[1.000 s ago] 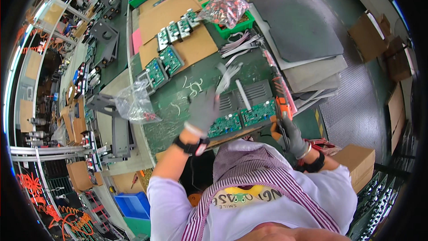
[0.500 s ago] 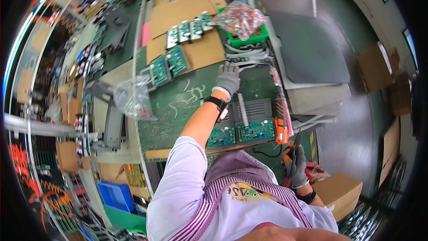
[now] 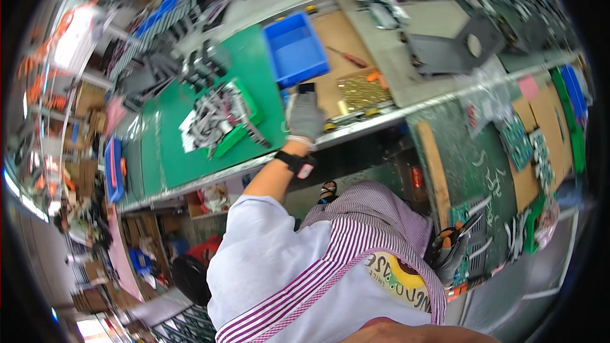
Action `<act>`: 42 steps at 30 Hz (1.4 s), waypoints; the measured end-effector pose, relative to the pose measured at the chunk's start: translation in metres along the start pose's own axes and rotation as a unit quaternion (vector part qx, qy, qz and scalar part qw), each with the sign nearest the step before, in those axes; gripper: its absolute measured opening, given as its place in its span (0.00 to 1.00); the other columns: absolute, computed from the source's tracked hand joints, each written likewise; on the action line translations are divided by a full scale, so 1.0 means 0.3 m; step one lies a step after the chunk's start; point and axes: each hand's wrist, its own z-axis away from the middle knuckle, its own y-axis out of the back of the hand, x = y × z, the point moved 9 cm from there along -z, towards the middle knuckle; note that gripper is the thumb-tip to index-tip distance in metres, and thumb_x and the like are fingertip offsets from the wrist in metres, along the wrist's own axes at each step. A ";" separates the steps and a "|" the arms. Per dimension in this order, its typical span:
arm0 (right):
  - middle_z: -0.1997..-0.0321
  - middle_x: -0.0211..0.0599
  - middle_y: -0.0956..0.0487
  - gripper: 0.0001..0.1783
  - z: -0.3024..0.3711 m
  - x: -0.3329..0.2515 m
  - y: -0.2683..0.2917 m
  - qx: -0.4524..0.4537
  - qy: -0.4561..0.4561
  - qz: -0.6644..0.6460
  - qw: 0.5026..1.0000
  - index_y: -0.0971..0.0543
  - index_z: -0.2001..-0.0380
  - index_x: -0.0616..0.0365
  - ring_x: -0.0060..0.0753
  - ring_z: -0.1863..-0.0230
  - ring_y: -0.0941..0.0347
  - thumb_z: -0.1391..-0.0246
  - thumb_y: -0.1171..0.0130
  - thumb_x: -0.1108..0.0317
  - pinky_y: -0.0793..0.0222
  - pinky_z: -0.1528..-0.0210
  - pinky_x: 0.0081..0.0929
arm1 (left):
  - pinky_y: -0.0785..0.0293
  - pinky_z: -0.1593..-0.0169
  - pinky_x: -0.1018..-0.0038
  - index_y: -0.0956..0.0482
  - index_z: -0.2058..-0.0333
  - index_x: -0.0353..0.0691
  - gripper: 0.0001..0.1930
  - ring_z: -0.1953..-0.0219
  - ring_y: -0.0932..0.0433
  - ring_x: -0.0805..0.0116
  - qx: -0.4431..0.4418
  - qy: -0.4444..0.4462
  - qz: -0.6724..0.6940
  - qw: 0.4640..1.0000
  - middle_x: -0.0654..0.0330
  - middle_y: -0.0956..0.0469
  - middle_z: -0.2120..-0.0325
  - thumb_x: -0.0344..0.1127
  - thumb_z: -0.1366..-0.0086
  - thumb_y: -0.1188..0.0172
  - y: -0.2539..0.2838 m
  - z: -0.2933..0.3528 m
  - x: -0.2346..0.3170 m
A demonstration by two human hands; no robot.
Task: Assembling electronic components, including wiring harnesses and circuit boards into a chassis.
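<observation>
The left hand (image 3: 307,118), gloved in grey, is at the upper middle of the frame, its fingers toward the top edge, at a dark flat thing (image 3: 306,88) that shows just beyond the fingertips, below the blue tray (image 3: 295,49) on the surface (image 3: 155,152). The left hand is much the nearer; the right hand (image 3: 450,263) is well apart at the lower right, closed around an orange-handled tool (image 3: 447,239). The dark thing lies straight ahead of the left fingers, toward the top of the frame; the visible part is wider side to side, but with blur and the glove over it, I cannot tell its full long axis, or whether the fingers have closed on it. The tool's long axis slants, its dark tip pointing up and right, near the green circuit boards (image 3: 460,215).
</observation>
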 end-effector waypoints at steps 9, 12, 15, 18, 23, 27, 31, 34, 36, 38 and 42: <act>0.71 0.29 0.31 0.21 -0.154 -0.095 -0.485 -0.186 0.016 0.081 0.979 0.37 0.53 0.62 0.18 0.74 0.37 0.48 0.49 0.65 0.39 0.73 0.17 | 0.32 0.56 0.62 0.30 0.55 0.38 0.28 0.55 0.29 0.58 -0.243 0.325 -0.048 0.913 0.51 0.27 0.59 0.56 0.44 0.54 -0.001 0.166 -0.882; 0.69 0.29 0.31 0.22 -0.153 -0.119 -0.583 -0.218 -0.077 0.054 0.971 0.37 0.51 0.64 0.19 0.71 0.35 0.48 0.48 0.66 0.37 0.68 0.16 | 0.30 0.65 0.66 0.27 0.65 0.37 0.21 0.69 0.25 0.59 -0.079 0.371 0.077 0.922 0.52 0.24 0.73 0.52 0.42 0.53 0.085 0.175 -0.957; 0.68 0.31 0.31 0.25 -0.159 -0.219 -0.732 -0.313 -0.023 -0.001 0.949 0.38 0.49 0.64 0.20 0.69 0.35 0.49 0.47 0.65 0.37 0.66 0.17 | 0.32 0.76 0.73 0.32 0.71 0.33 0.14 0.79 0.25 0.68 0.071 0.244 0.439 0.862 0.56 0.27 0.83 0.41 0.40 0.53 0.258 0.154 -0.803; 0.68 0.32 0.31 0.27 -0.141 -0.319 -0.873 -0.442 0.046 -0.008 0.896 0.39 0.48 0.64 0.21 0.69 0.35 0.48 0.47 0.64 0.36 0.65 0.17 | 0.30 0.68 0.73 0.36 0.68 0.32 0.10 0.78 0.28 0.67 -0.094 0.130 0.670 0.725 0.59 0.31 0.81 0.35 0.41 0.53 0.273 0.097 -0.427; 0.71 0.31 0.29 0.27 -0.137 -0.340 -0.990 -0.517 0.078 0.016 0.852 0.40 0.47 0.63 0.21 0.75 0.34 0.46 0.51 0.59 0.35 0.69 0.20 | 0.33 0.64 0.78 0.41 0.53 0.30 0.21 0.72 0.32 0.72 -0.240 0.026 0.688 0.684 0.61 0.33 0.76 0.35 0.43 0.56 0.308 0.142 0.003; 0.76 0.32 0.28 0.31 -0.154 -0.236 -0.896 -0.475 0.043 0.084 0.875 0.41 0.47 0.63 0.23 0.78 0.31 0.47 0.52 0.53 0.34 0.75 0.23 | 0.37 0.62 0.80 0.38 0.51 0.32 0.21 0.68 0.33 0.75 -0.255 -0.068 0.656 0.707 0.62 0.31 0.71 0.36 0.42 0.57 0.347 0.157 0.203; 0.72 0.37 0.28 0.32 -0.158 -0.252 -0.772 -0.424 0.011 0.052 0.904 0.43 0.46 0.63 0.23 0.76 0.29 0.48 0.51 0.55 0.33 0.75 0.20 | 0.37 0.58 0.78 0.37 0.52 0.33 0.20 0.65 0.33 0.73 -0.298 -0.104 0.631 0.709 0.61 0.30 0.69 0.36 0.42 0.56 0.359 0.170 0.329; 0.69 0.37 0.29 0.32 -0.151 -0.262 -0.722 -0.417 -0.042 0.016 0.908 0.44 0.45 0.62 0.21 0.76 0.30 0.48 0.52 0.55 0.32 0.75 0.17 | 0.38 0.54 0.77 0.37 0.52 0.33 0.20 0.61 0.33 0.72 -0.361 -0.096 0.639 0.672 0.59 0.31 0.65 0.36 0.42 0.55 0.331 0.183 0.404; 0.69 0.36 0.30 0.31 -0.151 -0.268 -0.689 -0.391 -0.050 0.016 0.919 0.44 0.45 0.62 0.19 0.76 0.30 0.48 0.52 0.55 0.32 0.75 0.16 | 0.37 0.51 0.75 0.38 0.52 0.32 0.21 0.58 0.31 0.69 -0.345 -0.083 0.661 0.661 0.57 0.31 0.61 0.38 0.41 0.54 0.358 0.185 0.455; 0.69 0.35 0.31 0.31 -0.154 -0.280 -0.658 -0.366 -0.058 0.017 0.929 0.44 0.45 0.61 0.18 0.76 0.30 0.48 0.53 0.56 0.33 0.75 0.15 | 0.37 0.51 0.73 0.38 0.52 0.32 0.22 0.57 0.31 0.66 -0.372 -0.084 0.701 0.602 0.56 0.32 0.59 0.40 0.40 0.54 0.331 0.201 0.509; 0.68 0.33 0.31 0.29 -0.155 -0.332 -0.608 -0.329 -0.063 0.004 0.942 0.42 0.47 0.60 0.18 0.76 0.31 0.48 0.51 0.55 0.33 0.75 0.16 | 0.33 0.53 0.70 0.40 0.54 0.32 0.21 0.58 0.28 0.62 -0.381 -0.112 0.743 0.539 0.51 0.29 0.60 0.43 0.38 0.55 0.304 0.218 0.578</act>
